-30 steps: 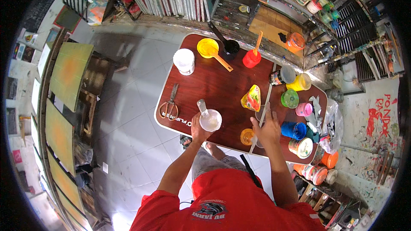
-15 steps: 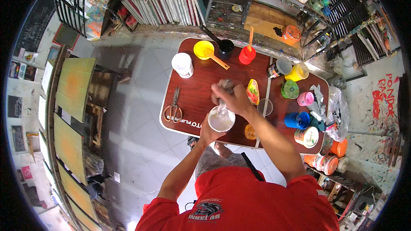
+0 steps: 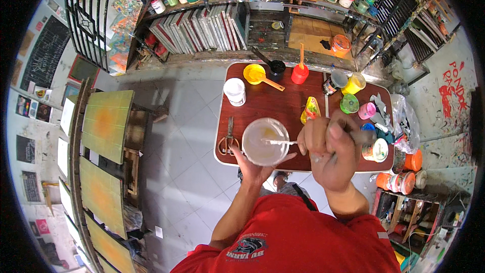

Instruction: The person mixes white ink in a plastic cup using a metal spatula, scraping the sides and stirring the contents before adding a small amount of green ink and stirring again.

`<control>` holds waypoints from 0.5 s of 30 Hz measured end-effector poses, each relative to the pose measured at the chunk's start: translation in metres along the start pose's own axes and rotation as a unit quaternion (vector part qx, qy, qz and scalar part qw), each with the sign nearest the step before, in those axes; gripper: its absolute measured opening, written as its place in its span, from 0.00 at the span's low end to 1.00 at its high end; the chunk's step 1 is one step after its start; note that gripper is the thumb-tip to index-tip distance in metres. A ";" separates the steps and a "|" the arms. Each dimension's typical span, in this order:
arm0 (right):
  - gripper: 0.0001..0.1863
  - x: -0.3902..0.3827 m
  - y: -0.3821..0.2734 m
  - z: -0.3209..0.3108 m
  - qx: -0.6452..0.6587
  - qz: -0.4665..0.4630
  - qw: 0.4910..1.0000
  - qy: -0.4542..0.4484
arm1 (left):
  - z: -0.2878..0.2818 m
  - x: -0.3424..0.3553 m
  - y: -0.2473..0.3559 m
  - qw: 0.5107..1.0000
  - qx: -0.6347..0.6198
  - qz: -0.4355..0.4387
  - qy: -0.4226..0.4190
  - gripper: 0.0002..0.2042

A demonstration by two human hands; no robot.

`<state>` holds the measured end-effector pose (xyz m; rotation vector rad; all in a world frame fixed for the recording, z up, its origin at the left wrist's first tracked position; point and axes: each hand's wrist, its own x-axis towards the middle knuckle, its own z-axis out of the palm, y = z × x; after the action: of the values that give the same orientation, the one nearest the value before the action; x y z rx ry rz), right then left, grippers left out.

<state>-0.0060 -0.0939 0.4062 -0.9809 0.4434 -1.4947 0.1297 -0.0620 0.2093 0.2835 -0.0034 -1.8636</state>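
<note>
My left hand [image 3: 256,173] is wrapped round the underside of a translucent plastic cup [image 3: 251,155], raised above the red-brown table, with its mouth toward me. Whitish liquid with a yellowish patch shows inside. Closed on a thin white-coated stick [image 3: 281,142], my right hand [image 3: 331,151] is just right of the cup, and the stick's tip reaches over or into it. A grey blur beside the right knuckles is too smeared to name. Left of the cup lie scissors [image 3: 230,139] with orange-brown handles. Behind it are a white tub [image 3: 235,91] and a yellow packet [image 3: 310,109].
On the table [image 3: 273,103] stand a yellow cup [image 3: 251,74] with an orange-handled tool, a black pot [image 3: 277,67], a red pot [image 3: 299,75] and several more paint pots at right. Shelves with framed screens [image 3: 202,30] line the back. Painted boards [image 3: 106,126] stand at left.
The cup has come up closer and now looks larger. My right hand has moved from above the cup to its right, drawing closer. The view has shifted, with the table lower and further right.
</note>
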 end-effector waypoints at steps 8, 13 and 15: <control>0.16 -0.052 0.001 0.048 -0.031 -0.077 0.996 -0.022 | -0.035 -0.020 0.055 0.994 0.039 -0.068 0.081 0.29; 0.16 -0.073 0.033 0.062 -0.189 -0.110 0.975 -0.052 | -0.028 -0.022 0.065 0.988 0.074 -0.092 0.103 0.26; 0.15 -0.080 0.045 0.082 -0.170 -0.110 0.979 -0.022 | -0.033 -0.020 0.068 0.987 0.080 -0.104 0.091 0.25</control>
<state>0.0783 -0.0047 0.3935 -1.3657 0.5880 -1.6221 0.2057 -0.0599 0.1908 0.5840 0.0014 -2.0422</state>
